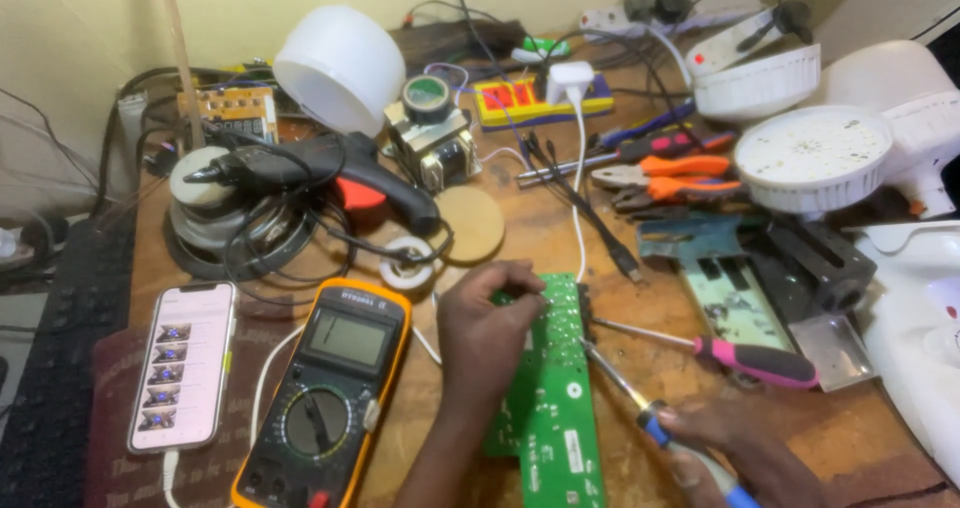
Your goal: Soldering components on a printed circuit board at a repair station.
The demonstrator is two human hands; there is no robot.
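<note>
While left hand (490, 328) pins green circuit board (553, 388), right hand (735, 448) holds screwdriver (640, 408)

Both hands bare, no gloves/rings: left hand (487, 328) w/ bare forearm, right hand (730, 448) sleeveless too.

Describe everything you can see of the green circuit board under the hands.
The green circuit board is a long, narrow strip with white markings and small solder points, lying flat on the wooden bench, running from mid-bench toward the viewer. The left hand pins its upper end, fingers curled over the top edge. The right hand holds a blue-handled tool whose metal tip meets the board's right edge.
</note>
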